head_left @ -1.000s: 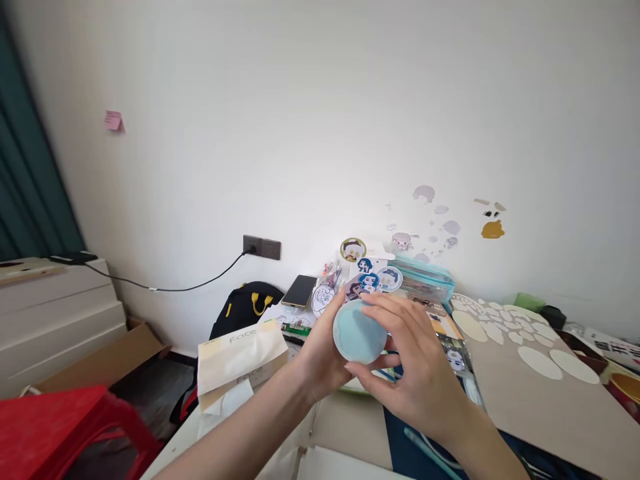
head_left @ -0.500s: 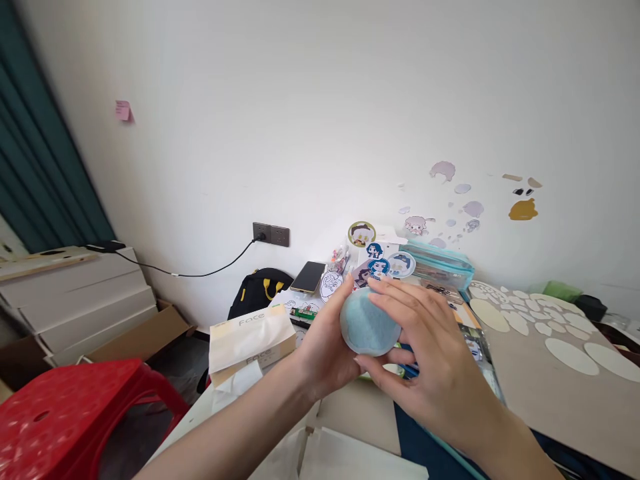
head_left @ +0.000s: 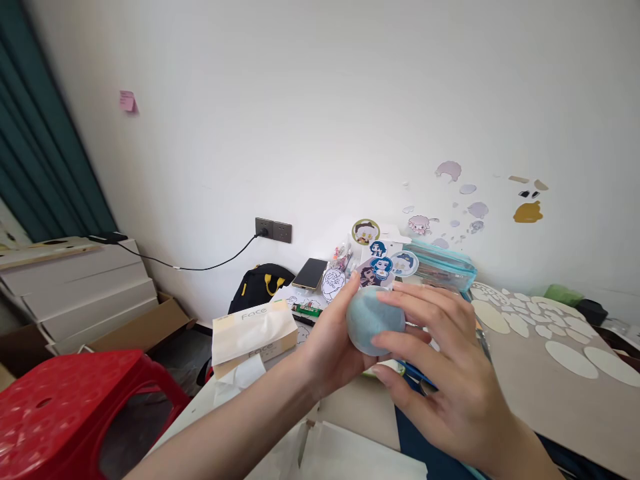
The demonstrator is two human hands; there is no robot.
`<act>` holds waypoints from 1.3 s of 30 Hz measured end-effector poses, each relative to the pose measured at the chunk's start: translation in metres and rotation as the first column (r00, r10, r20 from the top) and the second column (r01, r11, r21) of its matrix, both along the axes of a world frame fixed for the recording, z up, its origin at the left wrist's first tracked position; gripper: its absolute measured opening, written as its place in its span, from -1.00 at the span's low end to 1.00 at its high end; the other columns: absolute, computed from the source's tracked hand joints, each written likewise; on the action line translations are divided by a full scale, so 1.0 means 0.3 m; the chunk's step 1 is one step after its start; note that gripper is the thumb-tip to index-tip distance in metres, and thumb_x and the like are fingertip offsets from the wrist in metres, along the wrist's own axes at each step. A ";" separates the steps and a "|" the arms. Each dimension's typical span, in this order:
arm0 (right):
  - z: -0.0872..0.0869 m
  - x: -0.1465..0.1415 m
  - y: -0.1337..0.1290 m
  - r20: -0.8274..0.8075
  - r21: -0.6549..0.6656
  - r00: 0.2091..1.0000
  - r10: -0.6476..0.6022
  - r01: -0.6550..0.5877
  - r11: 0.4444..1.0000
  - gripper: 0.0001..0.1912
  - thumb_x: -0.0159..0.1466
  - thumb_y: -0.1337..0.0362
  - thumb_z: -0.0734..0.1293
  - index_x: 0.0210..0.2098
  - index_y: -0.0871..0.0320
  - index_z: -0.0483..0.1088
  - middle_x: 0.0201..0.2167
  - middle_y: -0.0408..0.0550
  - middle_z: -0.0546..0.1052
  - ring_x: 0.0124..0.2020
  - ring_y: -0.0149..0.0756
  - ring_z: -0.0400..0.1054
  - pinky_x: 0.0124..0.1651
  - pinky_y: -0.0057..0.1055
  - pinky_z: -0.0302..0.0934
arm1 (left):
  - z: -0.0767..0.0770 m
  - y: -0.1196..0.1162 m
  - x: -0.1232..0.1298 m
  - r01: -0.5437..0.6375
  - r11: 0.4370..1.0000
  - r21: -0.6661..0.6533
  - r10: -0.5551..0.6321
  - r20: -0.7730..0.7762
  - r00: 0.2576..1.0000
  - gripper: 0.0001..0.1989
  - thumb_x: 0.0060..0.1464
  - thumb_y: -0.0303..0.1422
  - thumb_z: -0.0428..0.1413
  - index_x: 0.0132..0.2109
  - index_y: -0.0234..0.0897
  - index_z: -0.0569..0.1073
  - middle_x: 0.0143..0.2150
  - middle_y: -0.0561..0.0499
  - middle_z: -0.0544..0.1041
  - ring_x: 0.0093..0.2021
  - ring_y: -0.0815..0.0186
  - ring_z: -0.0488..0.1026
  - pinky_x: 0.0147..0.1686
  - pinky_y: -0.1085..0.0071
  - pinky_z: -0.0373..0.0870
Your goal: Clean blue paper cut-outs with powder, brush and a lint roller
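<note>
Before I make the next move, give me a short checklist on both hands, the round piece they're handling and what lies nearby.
1. Left hand supports the light-blue round piece: ok, cupped around its side.
2. Right hand has fingers on the piece: ok, at its face.
3. Right thumb on the piece: not ok, it appears clear, below it.
4. Piece's far side sound: cannot tell, hidden.
5. Phone and tissue pack clear of both hands: ok.

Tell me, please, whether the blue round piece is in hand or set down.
In hand: the left hand cups the blue round piece and the right hand partly covers it.
</note>
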State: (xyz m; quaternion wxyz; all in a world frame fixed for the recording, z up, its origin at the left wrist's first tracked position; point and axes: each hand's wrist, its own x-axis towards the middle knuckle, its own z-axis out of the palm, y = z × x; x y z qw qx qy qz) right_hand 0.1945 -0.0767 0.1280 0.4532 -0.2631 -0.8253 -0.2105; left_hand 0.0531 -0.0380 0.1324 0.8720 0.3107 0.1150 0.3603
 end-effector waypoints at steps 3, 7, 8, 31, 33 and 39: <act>0.005 0.000 -0.008 0.010 0.001 1.000 -0.006 0.006 1.000 -0.83 0.25 0.39 0.28 -0.20 0.25 0.48 0.01 0.18 0.43 0.09 0.01 0.23 0.06 0.01 0.09 | 0.004 -0.005 -0.001 -0.011 1.000 0.029 0.012 -0.028 1.000 -0.33 0.26 0.01 -0.28 -0.09 -0.45 0.51 -0.39 -0.10 0.53 -0.36 0.30 0.47 -0.39 0.50 0.28; 0.011 0.004 -0.011 0.027 -0.043 1.000 0.003 -0.002 0.999 -0.91 0.25 0.40 0.29 -0.29 0.19 0.46 0.00 0.12 0.44 0.09 -0.02 0.24 0.06 0.00 0.07 | 0.005 -0.009 -0.003 -0.023 0.998 0.054 0.026 -0.060 0.998 -0.35 0.26 0.00 -0.27 -0.05 -0.43 0.50 -0.29 -0.17 0.56 -0.23 0.23 0.50 -0.33 0.48 0.29; 0.014 0.008 -0.012 -0.004 -0.042 1.000 0.012 -0.012 0.999 -0.92 0.24 0.42 0.30 -0.36 0.19 0.44 -0.05 0.11 0.45 0.06 -0.03 0.26 0.04 -0.02 0.09 | 0.005 -0.010 -0.003 -0.022 0.998 0.053 0.025 -0.059 0.998 -0.34 0.26 0.00 -0.29 -0.05 -0.44 0.50 -0.27 -0.19 0.56 -0.21 0.21 0.50 -0.32 0.47 0.29; 0.030 0.043 -0.035 -0.150 -0.072 0.989 0.002 -0.013 0.997 -0.83 0.23 0.46 0.26 -0.24 0.20 0.46 -0.13 0.05 0.44 -0.06 -0.18 0.32 -0.03 -0.19 0.21 | 0.023 -0.028 -0.013 -0.012 1.000 0.021 0.012 0.022 1.000 -0.39 0.27 -0.05 -0.28 -0.15 -0.44 0.49 -0.33 -0.18 0.57 -0.34 0.24 0.54 -0.40 0.44 0.41; 0.022 0.018 -0.037 -0.016 0.047 1.000 0.006 -0.006 0.999 -0.76 0.25 0.44 0.24 -0.12 0.28 0.47 -0.06 0.13 0.45 -0.02 -0.12 0.30 0.01 -0.13 0.17 | 0.036 -0.030 -0.024 -0.034 0.999 -0.011 0.034 0.033 0.999 -0.41 0.27 -0.05 -0.25 -0.14 -0.45 0.48 -0.31 -0.19 0.57 -0.32 0.24 0.53 -0.38 0.46 0.40; -0.040 -0.046 -0.041 0.080 0.207 0.995 -0.059 0.042 0.977 -0.73 0.33 0.17 0.22 -0.18 0.12 0.53 0.02 -0.05 0.51 0.08 -0.16 0.27 0.18 -0.17 -0.03 | 0.094 -0.050 -0.076 -0.068 0.998 -0.009 0.068 0.069 0.995 -0.40 0.25 -0.03 -0.25 -0.24 -0.44 0.48 -0.27 -0.20 0.55 -0.30 0.24 0.52 -0.26 0.42 0.40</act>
